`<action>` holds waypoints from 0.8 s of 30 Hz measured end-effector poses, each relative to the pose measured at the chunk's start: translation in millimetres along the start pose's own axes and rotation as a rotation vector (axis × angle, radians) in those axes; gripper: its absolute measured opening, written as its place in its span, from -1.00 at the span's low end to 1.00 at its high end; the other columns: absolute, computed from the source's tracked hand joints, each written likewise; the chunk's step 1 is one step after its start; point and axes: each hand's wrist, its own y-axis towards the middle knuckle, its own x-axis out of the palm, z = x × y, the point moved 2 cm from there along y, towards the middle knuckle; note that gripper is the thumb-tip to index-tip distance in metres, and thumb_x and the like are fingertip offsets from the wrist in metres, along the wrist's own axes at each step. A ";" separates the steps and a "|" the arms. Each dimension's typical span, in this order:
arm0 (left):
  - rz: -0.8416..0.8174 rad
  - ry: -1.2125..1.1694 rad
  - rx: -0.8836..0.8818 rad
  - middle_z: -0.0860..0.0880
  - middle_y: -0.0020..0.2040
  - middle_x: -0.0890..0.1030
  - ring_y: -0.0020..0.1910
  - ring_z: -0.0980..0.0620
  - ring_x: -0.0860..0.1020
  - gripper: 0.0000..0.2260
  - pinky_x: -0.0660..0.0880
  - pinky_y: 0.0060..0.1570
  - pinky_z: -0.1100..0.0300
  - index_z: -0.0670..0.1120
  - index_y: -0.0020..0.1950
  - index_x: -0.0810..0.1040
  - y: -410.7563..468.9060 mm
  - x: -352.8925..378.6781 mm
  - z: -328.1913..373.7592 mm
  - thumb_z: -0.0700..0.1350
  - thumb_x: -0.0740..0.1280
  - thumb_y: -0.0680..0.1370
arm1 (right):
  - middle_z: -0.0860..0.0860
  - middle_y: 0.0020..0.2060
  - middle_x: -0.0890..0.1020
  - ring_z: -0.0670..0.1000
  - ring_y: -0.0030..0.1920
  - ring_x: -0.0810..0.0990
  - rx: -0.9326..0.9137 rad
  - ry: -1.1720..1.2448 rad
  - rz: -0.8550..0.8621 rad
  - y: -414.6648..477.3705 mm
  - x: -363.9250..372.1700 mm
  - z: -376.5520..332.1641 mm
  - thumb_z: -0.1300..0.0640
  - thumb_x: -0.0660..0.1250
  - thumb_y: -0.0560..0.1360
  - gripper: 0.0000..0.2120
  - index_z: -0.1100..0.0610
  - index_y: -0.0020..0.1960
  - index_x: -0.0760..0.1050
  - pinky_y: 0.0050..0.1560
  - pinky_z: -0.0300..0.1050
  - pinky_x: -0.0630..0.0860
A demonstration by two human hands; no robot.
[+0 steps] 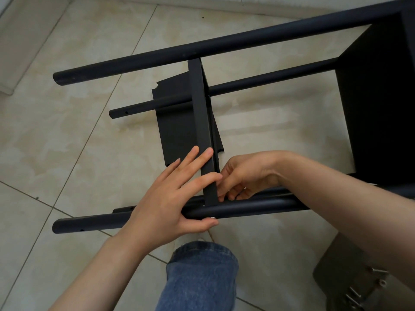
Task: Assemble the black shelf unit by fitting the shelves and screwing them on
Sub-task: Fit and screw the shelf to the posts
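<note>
denim covered the person's knee [199, 274] at the bottom edge of the view, above the tiled floor [67, 135] that carried everything. left to right: the left hand [170, 198] lay with its fingers spread flat over the lower end of the loose shelf [199, 122], thumb hooked under the near pole [139, 217], its grip wrapped loosely round pole and shelf edge together. just right of it the right hand [242, 176] pinched something small at the shelf's corner where it met the pole; whether a screw sat in that grip i could not tell. the shelf stood on edge across the frame, its far end touching the far pole [224, 44]. farther right a fitted shelf [379, 104] already joined the poles, and loose screws [368, 286] lay on a card near the right corner of the view.

the shelf looked like thin sheet metal: light, stiff, smooth-painted, likely to slip and twist until fastened. best held by its folded edge, close to the joint, with the pole steadied.
</note>
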 end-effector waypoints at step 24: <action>0.010 -0.011 0.003 0.09 0.66 0.08 0.64 0.02 0.02 -0.36 0.23 0.49 -0.13 0.17 0.51 0.30 0.7 0.0 -0.7 0.31 0.35 0.48 | -0.05 -0.32 0.66 -0.14 -0.33 0.56 0.022 -0.048 0.016 7.1 0.6 2.4 0.14 0.42 0.51 -0.75 0.02 -0.33 0.69 -0.24 -0.30 0.51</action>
